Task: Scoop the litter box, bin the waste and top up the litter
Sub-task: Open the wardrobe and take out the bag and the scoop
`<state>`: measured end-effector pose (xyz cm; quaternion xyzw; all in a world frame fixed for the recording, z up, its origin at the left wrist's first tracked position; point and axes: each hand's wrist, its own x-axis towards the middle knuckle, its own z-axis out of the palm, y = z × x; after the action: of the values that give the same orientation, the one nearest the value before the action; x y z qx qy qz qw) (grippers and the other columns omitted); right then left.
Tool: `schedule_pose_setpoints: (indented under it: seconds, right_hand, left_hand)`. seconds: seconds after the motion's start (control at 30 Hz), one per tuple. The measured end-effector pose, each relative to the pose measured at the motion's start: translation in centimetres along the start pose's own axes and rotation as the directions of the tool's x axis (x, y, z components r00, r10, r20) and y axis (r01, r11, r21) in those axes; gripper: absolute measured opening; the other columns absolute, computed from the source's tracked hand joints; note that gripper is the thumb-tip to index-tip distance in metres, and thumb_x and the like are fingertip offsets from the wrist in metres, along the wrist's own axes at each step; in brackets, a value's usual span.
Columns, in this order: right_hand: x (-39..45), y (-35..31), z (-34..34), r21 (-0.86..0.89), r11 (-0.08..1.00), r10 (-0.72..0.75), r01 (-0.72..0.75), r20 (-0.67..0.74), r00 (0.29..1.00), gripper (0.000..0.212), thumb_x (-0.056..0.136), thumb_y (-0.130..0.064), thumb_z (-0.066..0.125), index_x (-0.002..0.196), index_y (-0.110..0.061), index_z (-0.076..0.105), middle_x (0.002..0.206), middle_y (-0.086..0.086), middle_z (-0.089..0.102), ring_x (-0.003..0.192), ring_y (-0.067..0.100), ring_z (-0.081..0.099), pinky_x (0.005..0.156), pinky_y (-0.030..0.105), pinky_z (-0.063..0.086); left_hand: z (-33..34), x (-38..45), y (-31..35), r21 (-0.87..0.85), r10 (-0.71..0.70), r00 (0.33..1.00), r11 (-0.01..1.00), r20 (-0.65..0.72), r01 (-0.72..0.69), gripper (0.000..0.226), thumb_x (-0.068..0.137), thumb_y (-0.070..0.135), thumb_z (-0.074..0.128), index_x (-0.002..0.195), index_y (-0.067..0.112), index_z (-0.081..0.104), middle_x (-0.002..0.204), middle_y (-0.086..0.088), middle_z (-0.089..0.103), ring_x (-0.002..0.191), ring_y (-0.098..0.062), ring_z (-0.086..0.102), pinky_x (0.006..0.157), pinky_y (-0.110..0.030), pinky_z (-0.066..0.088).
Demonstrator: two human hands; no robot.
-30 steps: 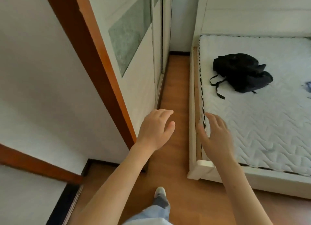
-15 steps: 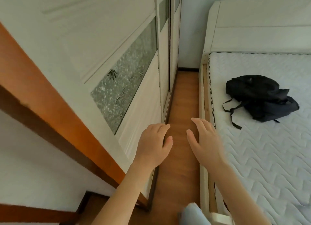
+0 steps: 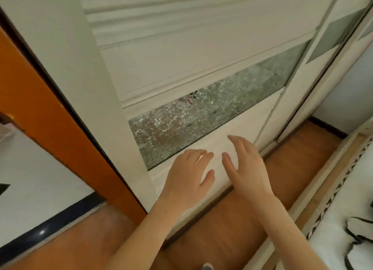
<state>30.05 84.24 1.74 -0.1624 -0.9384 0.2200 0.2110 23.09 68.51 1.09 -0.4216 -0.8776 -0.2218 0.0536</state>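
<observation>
An orange door frame (image 3: 46,112) stood leftmost, then a white wardrobe door (image 3: 181,63). The left hand (image 3: 189,181) and right hand (image 3: 248,166) hovered before it, fingers relaxed, holding nothing. Wooden floor (image 3: 232,225) ran rightward to the bed edge (image 3: 331,181). No litter box showed.

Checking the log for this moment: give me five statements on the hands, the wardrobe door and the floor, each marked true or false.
1. Both hands are empty. True: the left hand and the right hand hold nothing, fingers relaxed.
2. The wardrobe door has a patterned glass panel. True.
3. A litter box stands on the floor. False: no litter box shows; only bare wooden floor lies below the hands.
4. The right hand grips a scoop. False: it is open and holds nothing.
5. The floor is grey tile. False: it is orange-brown wood.
</observation>
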Motion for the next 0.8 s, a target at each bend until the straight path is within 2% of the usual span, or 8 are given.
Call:
schedule_pose_setpoints:
  seconds: [0.13, 0.3, 0.43, 0.6, 0.67, 0.8]
  right_hand:
    - [0.5, -1.1, 1.8, 0.079, 0.992, -0.103, 0.098, 0.061, 0.993, 0.05, 0.094, -0.039, 0.042, 0.14, -0.018, 0.043, 0.138, -0.002, 0.048, 0.129, 0.014, 0.04, 0.103, 0.031, 0.036]
    - [-1.1, -2.8, 4.0, 0.122, 0.987, -0.124, 0.109, 0.124, 0.985, 0.051, 0.095, -0.041, 0.039, 0.141, -0.019, 0.042, 0.14, -0.001, 0.047, 0.131, 0.014, 0.038, 0.103, 0.03, 0.035]
    - [-3.1, -4.3, 4.7, 0.131, 0.986, -0.118, 0.102, 0.118, 0.986, 0.053, 0.095, -0.045, 0.034, 0.14, -0.018, 0.043, 0.14, -0.001, 0.048, 0.13, 0.014, 0.039, 0.103, 0.033, 0.039]
    - [-7.1, -7.9, 5.3, 0.183, 0.981, -0.079, 0.066, 0.063, 0.995, 0.045, 0.098, -0.035, 0.044, 0.14, -0.019, 0.042, 0.141, -0.002, 0.047, 0.131, 0.014, 0.039, 0.103, 0.034, 0.039]
    - [-8.8, -10.0, 5.5, 0.192, 0.979, -0.073, 0.066, 0.03, 0.997, 0.045, 0.098, -0.033, 0.047, 0.14, -0.018, 0.043, 0.14, -0.002, 0.047, 0.13, 0.014, 0.04, 0.102, 0.034, 0.04]
    - [-12.2, -13.8, 6.0, 0.178, 0.984, -0.018, 0.02, -0.016, 1.0, 0.045, 0.098, -0.035, 0.047, 0.141, -0.022, 0.041, 0.142, -0.005, 0.046, 0.13, 0.011, 0.041, 0.101, 0.024, 0.034]
  left_hand:
    - [0.0, -1.9, -0.6, 0.038, -0.125, 0.992, 0.992, 0.036, 0.123, 0.047, 0.093, 0.043, 0.032, 0.131, 0.024, 0.053, 0.133, 0.005, 0.054, 0.123, -0.014, 0.048, 0.103, -0.033, 0.04]
    - [-0.1, -4.6, -1.5, 0.061, -0.197, 0.98, 0.979, 0.034, 0.195, 0.045, 0.093, 0.044, 0.034, 0.13, 0.028, 0.054, 0.132, 0.008, 0.055, 0.122, -0.012, 0.048, 0.101, -0.028, 0.038]
    - [-0.9, -6.9, -1.7, 0.067, -0.175, 0.983, 0.983, 0.054, 0.171, 0.045, 0.093, 0.044, 0.034, 0.13, 0.027, 0.054, 0.132, 0.008, 0.055, 0.121, -0.013, 0.05, 0.1, -0.029, 0.041]
    - [-3.1, -11.5, -2.7, 0.067, -0.168, 0.971, 0.985, 0.168, 0.159, 0.046, 0.098, 0.048, 0.031, 0.142, 0.035, 0.037, 0.149, 0.015, 0.033, 0.137, -0.008, 0.028, 0.111, -0.025, 0.023]
    - [-4.2, -13.8, -3.5, 0.079, -0.145, 0.971, 0.988, 0.191, 0.132, 0.047, 0.097, 0.05, 0.03, 0.142, 0.037, 0.034, 0.15, 0.016, 0.03, 0.138, -0.007, 0.025, 0.112, -0.024, 0.02]
    - [-6.2, -18.2, -5.2, 0.097, -0.087, 0.975, 0.993, 0.203, 0.068, 0.05, 0.095, 0.052, 0.028, 0.141, 0.036, 0.038, 0.148, 0.015, 0.035, 0.136, -0.007, 0.03, 0.108, -0.022, 0.021]
